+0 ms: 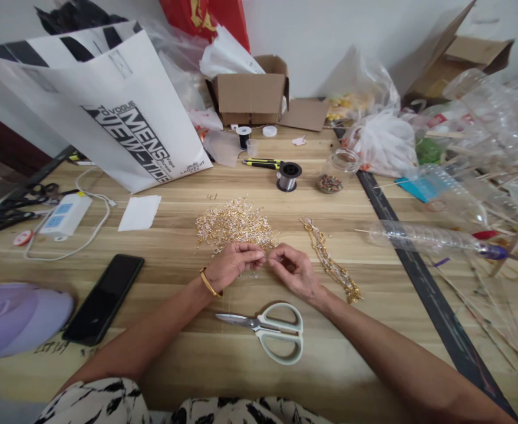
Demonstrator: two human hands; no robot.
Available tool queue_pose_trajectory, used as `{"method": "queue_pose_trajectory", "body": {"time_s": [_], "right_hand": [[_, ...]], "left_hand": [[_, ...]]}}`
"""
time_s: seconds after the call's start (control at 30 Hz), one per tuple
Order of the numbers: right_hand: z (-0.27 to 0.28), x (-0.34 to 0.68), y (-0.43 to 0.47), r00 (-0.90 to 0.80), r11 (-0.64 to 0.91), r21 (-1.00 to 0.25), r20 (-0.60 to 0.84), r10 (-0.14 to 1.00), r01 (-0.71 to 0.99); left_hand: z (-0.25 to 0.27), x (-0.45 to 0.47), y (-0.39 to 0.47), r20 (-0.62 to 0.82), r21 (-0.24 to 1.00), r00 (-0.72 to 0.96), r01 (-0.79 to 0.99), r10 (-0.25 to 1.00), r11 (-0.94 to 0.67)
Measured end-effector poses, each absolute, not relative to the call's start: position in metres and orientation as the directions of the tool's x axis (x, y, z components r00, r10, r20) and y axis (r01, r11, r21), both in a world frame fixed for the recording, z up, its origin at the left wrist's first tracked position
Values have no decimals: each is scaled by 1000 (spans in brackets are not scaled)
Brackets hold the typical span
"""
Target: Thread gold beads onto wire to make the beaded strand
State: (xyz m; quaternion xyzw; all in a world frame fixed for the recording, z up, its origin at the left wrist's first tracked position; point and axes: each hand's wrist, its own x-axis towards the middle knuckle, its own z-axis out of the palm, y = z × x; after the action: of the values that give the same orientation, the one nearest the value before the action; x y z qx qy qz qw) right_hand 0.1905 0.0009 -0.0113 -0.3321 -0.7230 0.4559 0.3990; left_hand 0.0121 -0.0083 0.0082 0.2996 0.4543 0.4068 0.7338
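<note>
Left hand [234,263] and right hand [297,272] nearly touch, fingertips pinched; anything held is too small to tell. Behind, loose gold-silver bits [234,222] heap; below, a thin chain [248,276]; right, bundled metallic strands [330,257] on the wood-grained desk [177,238].

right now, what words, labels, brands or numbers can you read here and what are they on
"TO VOGUE": white bag
"MENS": same bag
"NEW-TIDE": same bag, ending less clear
Too small or blurred to read: the bag's lower print, the white box's blue labels, handwriting on the table. The red bag's gold marking is cut off.
</note>
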Motion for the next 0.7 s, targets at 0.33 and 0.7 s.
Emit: {"method": "queue_pose_trajectory", "body": {"time_s": [0.33,0.7], "right_hand": [[-11,190,2,-476,382,-917,286,832,117],[-14,190,2,-479,370,-921,270,835,126]], "left_hand": [[10,12,-9,-388,837,262,-302,883,457],[8,12,-9,-386,838,250,-308,888,451]]}}
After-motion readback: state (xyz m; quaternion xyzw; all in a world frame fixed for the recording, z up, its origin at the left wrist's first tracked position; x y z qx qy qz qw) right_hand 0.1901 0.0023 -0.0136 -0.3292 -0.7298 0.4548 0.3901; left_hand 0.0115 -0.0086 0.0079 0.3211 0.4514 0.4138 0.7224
